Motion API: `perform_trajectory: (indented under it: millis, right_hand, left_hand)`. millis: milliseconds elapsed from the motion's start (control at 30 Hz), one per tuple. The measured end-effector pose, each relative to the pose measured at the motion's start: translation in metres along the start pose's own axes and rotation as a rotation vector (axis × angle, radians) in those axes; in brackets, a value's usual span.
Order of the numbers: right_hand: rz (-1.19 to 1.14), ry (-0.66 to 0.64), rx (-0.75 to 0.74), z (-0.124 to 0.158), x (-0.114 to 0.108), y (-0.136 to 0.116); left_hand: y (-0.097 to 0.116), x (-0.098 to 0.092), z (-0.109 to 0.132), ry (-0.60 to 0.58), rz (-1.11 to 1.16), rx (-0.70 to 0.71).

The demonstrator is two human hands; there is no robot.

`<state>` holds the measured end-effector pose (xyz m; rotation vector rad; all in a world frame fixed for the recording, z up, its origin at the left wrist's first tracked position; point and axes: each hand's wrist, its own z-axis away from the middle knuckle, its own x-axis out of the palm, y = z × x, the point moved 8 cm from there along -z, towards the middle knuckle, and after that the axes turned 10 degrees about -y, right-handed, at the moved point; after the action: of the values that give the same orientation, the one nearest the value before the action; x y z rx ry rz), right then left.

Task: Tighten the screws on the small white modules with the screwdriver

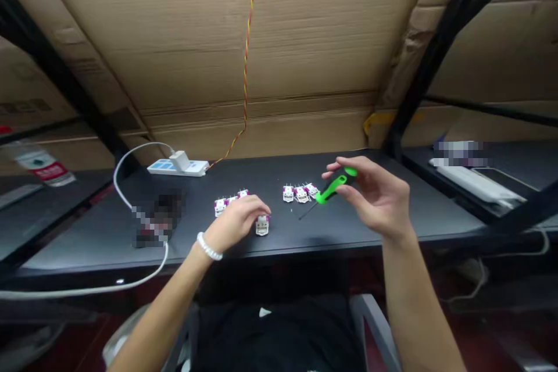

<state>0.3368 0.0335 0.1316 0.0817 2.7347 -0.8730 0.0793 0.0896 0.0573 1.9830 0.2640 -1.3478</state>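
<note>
My left hand [239, 218], with a white beaded band at the wrist, has its fingers closed on a small white-and-purple part [262, 226] near the table's front edge. Some of those fingertips are hidden behind the hand. Between the thumb and fingers of my right hand [377, 193] is a green-and-black screwdriver [333, 186], its thin shaft slanting down to the left above the tabletop. Several similar white-and-purple parts [300, 193] with thin pins lie in a row left of the screwdriver. More such parts [220, 206] are partly covered by my left hand.
A white power strip [178, 167] with a plugged-in adapter stands at the back left, its white cable [120, 177] looping over the table. A twisted red-and-yellow wire [246, 70] hangs at the cardboard wall. Black metal posts [418, 64] flank the dark table [340, 224]. A bottle [43, 164] is far left.
</note>
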Motion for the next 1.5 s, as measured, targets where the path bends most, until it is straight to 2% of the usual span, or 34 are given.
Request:
perform_trajectory:
  millis: [233, 367, 500, 633, 1133, 1500]
  right_hand:
    - [0.012, -0.005, 0.004, -0.001, 0.002, 0.003]
    - [0.003, -0.015, -0.004, -0.001, 0.003, 0.001]
    - [0.008, -0.014, 0.000, -0.001, 0.003, 0.002]
    - [0.012, -0.014, 0.006, -0.002, 0.003, 0.004]
    - [0.005, -0.038, -0.024, -0.004, 0.008, 0.001]
    - [-0.029, -0.100, -0.045, -0.008, 0.040, -0.002]
  left_hand:
    - [-0.008, 0.003, 0.025, 0.106, 0.227, -0.101]
    - [-0.007, 0.009, 0.027, 0.141, 0.245, -0.053]
    - [-0.015, 0.017, 0.024, 0.113, 0.191, -0.092]
    - [-0.020, 0.023, 0.022, 0.072, 0.230, -0.108]
    - [-0.019, 0.028, 0.022, 0.073, 0.201, -0.117]
    - [-0.014, 0.033, 0.028, 0.139, 0.192, -0.088]
